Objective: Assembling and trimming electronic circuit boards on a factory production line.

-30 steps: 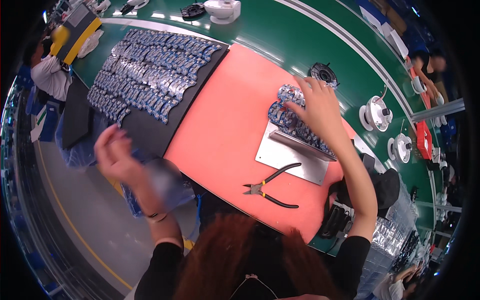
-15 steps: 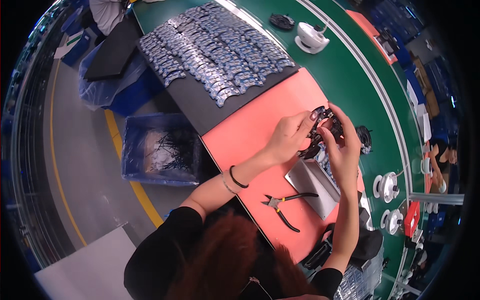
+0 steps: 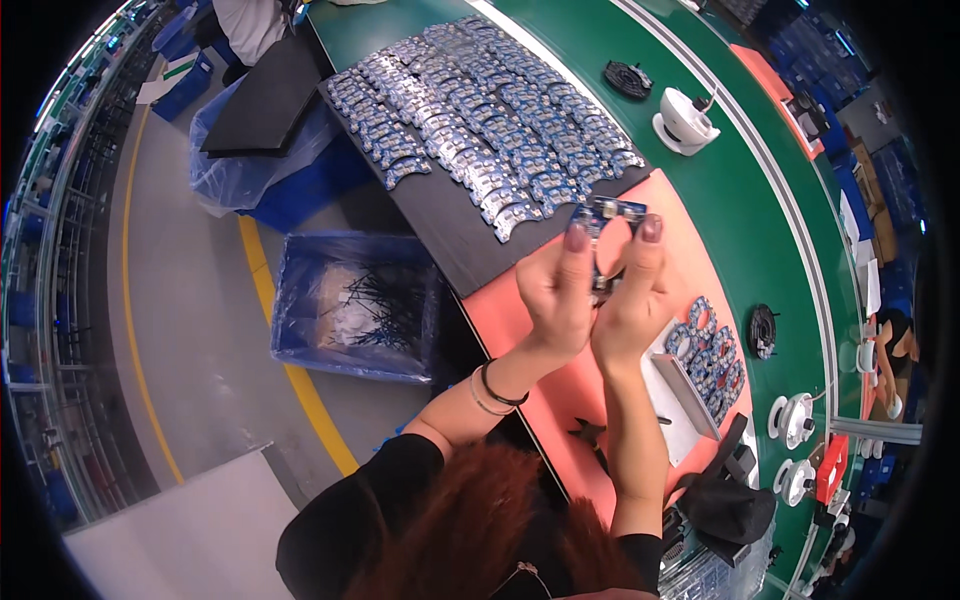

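Note:
Both my hands grip a ring-shaped circuit board (image 3: pixel 607 212), blue with dark and silvery parts, above the orange mat. My left hand (image 3: pixel 560 295) has its thumb pressed on the board's left side. My right hand (image 3: pixel 632 300) pinches the opposite side, thumb on top. The palms almost meet under the board, and most fingers are hidden behind it. Nearest my right hand is a metal tray (image 3: pixel 692 395) with several blue ring boards (image 3: pixel 703 345) in it. Cutting pliers (image 3: pixel 588 432) lie on the mat, mostly hidden by my right forearm.
Rows of curved blue boards (image 3: pixel 480 120) cover a black sheet (image 3: pixel 440 225) at the far left. A blue lined bin (image 3: pixel 290 325) with black strips stands beside the table. The green line holds black round parts (image 3: pixel 762 330) and white housings (image 3: pixel 686 122). A black cap (image 3: pixel 730 508) lies near right.
My hands have moved left, toward the black sheet, with the board turned up between both thumbs. The boards in the tray now show; my right forearm now covers most of the pliers.

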A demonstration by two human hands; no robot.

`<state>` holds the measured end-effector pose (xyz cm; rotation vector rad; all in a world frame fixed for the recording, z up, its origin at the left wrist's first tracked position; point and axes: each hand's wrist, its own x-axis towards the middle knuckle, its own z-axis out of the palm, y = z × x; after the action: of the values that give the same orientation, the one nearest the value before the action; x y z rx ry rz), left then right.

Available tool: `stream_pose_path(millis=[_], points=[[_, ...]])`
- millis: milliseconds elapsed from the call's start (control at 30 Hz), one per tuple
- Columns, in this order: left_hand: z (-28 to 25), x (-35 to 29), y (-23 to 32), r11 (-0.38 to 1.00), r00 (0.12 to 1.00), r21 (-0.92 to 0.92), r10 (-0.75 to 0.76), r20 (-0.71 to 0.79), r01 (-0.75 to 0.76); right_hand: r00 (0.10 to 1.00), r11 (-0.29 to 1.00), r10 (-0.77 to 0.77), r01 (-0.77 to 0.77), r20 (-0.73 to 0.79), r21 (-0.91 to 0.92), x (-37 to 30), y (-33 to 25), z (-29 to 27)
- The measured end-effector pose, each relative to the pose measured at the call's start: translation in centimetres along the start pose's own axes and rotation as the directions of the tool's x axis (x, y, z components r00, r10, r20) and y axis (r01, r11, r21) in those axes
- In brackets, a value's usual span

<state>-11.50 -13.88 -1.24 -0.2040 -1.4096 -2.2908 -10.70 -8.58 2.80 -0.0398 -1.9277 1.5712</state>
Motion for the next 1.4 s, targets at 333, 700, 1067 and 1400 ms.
stream_pose_path(millis=[333, 700, 1067, 1400], points=[[-9.0, 3.0, 3.1, 0.811, 0.875, -0.328, -0.460, 0.153, 0.484, 0.772, 0.690, 0.480, -0.626, 0.417, 0.363, -2.1, -1.6, 6.2], [-14.9, 5.1, 2.2, 0.368, 0.801, -0.738, -0.458, 0.385, 0.565, 0.715, 0.411, 0.278, -0.692, 0.642, 0.593, -1.4, 2.1, 6.4], [-21.3, 15.0, 0.4, 0.518, 0.727, 0.855, -0.576, 0.373, -0.029, 0.680, 0.893, 0.072, 0.281, 0.730, -0.351, 2.0, 6.6, 7.6], [-18.4, 16.5, 1.6, 0.010, 0.692, 0.919, -0.655, 0.304, -0.394, 0.631, 0.816, 0.059, 0.416, 0.774, -0.401, 0.9, 8.7, 9.8]])
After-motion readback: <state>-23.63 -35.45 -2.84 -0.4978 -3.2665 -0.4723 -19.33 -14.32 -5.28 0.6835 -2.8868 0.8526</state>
